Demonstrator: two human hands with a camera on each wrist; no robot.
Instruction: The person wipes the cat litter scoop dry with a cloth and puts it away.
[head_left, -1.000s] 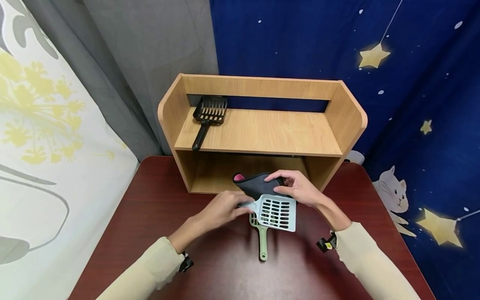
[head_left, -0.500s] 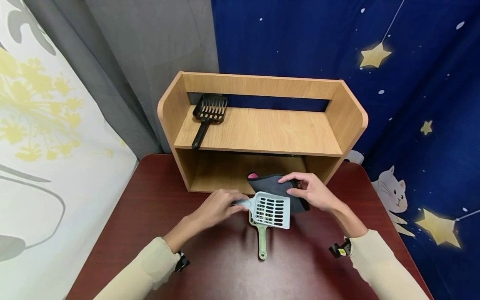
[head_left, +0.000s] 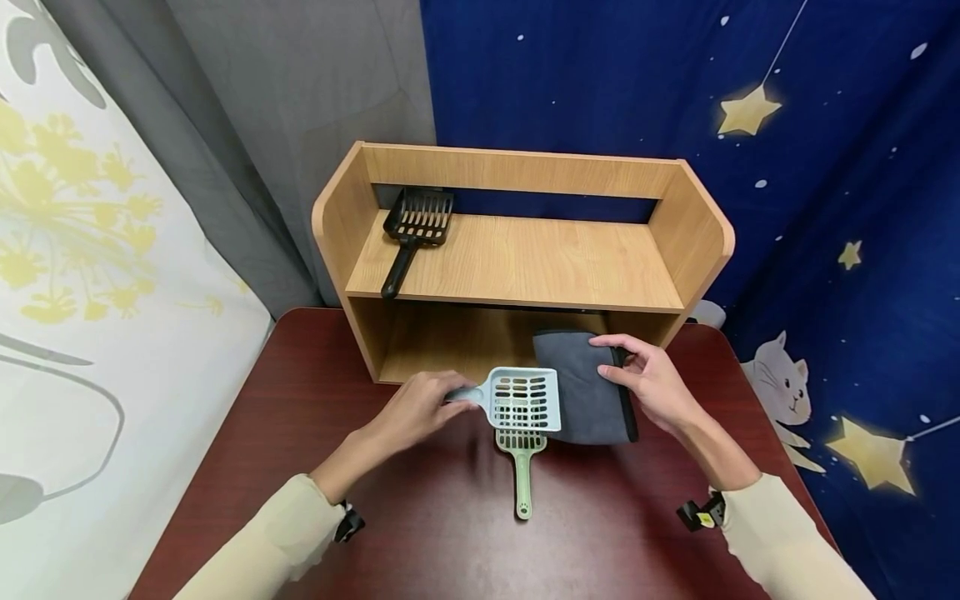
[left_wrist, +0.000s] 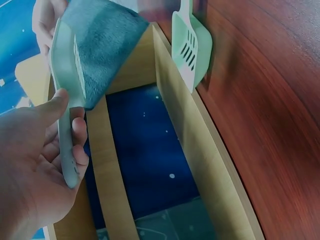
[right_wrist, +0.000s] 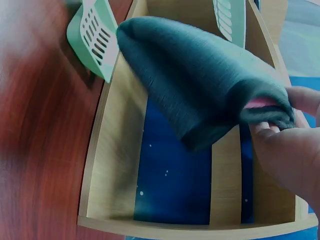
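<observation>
Cloth (head_left: 588,392) and right hand (head_left: 651,385) have shifted rightward since the earlier head frame, the cloth now spread flatter before the shelf (head_left: 525,258); the left hand (head_left: 416,412) holds the blue scoop (head_left: 525,399), partly covering the green scoop (head_left: 522,467) (a black scoop (head_left: 417,227) lies up top). Left wrist: fingers curl round the blue scoop's handle (left_wrist: 66,150). Right wrist: fingers and thumb pinch the cloth's edge (pink inside).

Pale-blue slotted plastic scoop (head_left: 491,400). Light-green slotted plastic scoop (head_left: 522,479). Black slotted scoop (head_left: 408,241). Folded dark-grey cloth (head_left: 585,392) with black edging (head_left: 627,408) and pink interior (right_wrist: 257,103). Pale wood-grain two-tier shelf (head_left: 525,258). Reddish-brown wood-grain table (head_left: 420,533). Navy curtain (head_left: 600,67): yellow stars (head_left: 748,111), white specks (head_left: 761,184), whitish cat (head_left: 780,379). Grey curtain (head_left: 307,83). White curtain (head_left: 150,400): yellow flower sprays (head_left: 67,217), grey curving shapes (head_left: 22,50). Cream sleeves (head_left: 258,533). Black wrist-worn devices (head_left: 350,525), the right one yellow-marked.
</observation>
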